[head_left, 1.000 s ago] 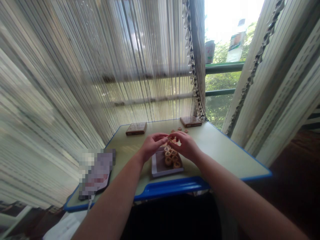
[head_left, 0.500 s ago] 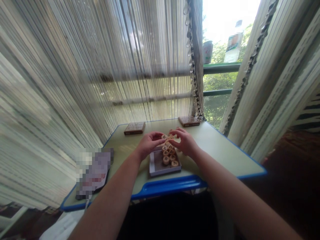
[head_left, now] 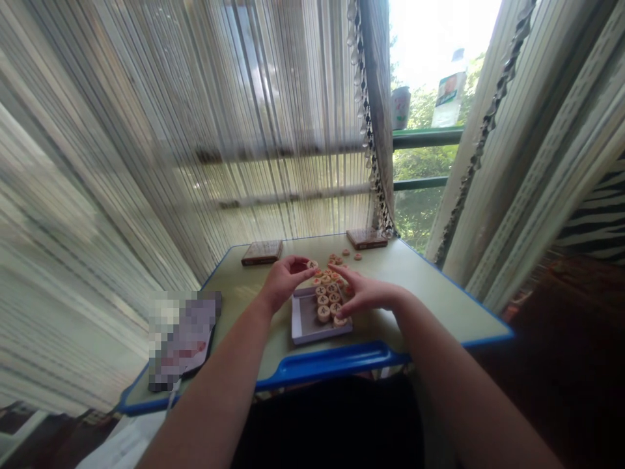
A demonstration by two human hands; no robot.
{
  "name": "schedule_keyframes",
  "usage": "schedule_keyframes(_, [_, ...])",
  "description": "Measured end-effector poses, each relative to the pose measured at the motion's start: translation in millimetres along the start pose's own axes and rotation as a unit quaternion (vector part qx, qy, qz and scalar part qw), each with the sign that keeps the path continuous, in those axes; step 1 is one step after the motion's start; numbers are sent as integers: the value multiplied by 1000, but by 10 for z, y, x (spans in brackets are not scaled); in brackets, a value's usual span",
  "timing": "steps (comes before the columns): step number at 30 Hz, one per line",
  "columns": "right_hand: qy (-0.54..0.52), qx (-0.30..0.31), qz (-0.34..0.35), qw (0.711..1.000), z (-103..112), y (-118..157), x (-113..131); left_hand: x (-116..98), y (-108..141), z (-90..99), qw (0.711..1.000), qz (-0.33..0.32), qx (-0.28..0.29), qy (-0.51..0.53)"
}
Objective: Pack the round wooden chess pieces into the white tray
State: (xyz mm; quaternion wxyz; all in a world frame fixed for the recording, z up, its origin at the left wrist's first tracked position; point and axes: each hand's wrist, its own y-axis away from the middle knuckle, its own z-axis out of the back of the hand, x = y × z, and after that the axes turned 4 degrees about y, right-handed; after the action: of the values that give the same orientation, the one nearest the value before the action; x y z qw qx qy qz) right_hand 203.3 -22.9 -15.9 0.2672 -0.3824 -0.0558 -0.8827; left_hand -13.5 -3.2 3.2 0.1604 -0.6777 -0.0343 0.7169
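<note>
Between the thumb and fingers of my left hand [head_left: 286, 279] is a round wooden Chinese chess piece [head_left: 312, 265] with a dark character facing me. My right hand [head_left: 365, 290] is open, fingers spread, over the right side of a shallow white box [head_left: 303, 319]; I see nothing held in it. Several chess pieces [head_left: 323, 312] stand in rows along the box's right part, while its left part shows bare bottom. Beyond the box lie loose pieces [head_left: 333, 259], some with red characters. My right fingers partly hide some of these.
A greenish desk [head_left: 415, 293] with a blue edge carries everything. Two flat brown boxes [head_left: 262, 252] sit near its far edge, left and right. A blurred tablet-like device [head_left: 188, 345] lies at the left. String curtains [head_left: 293, 98] hang behind, with a bottle [head_left: 448, 94] on a railing.
My left hand has drawn slightly left, holding the chess piece. My right hand has moved away from it, spread its fingers and come nearer, uncovering loose pieces behind.
</note>
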Motion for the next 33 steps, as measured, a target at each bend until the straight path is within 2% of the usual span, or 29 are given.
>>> schedule_keyframes(2, [11,19,-7,1000,17,36,6,11,-10,20,1000,-7,1,-1])
schedule_keyframes(8, [21,-5,-26,999,-13,38,-20,25,-19,43,1000,-20,2,-9])
schedule_keyframes(16, [44,4,-40,998,-34,48,17,38,-34,41,999,-19,1,-29])
schedule_keyframes(25, [117,46,-4,992,-84,102,113,11,24,52,999,-13,2,-50])
schedule_keyframes(29, [121,41,9,992,-112,95,92,-40,158,105,993,-39,10,-111])
schedule_keyframes(33, [117,37,6,992,-112,84,102,-64,387,188,965,-112,-25,-236])
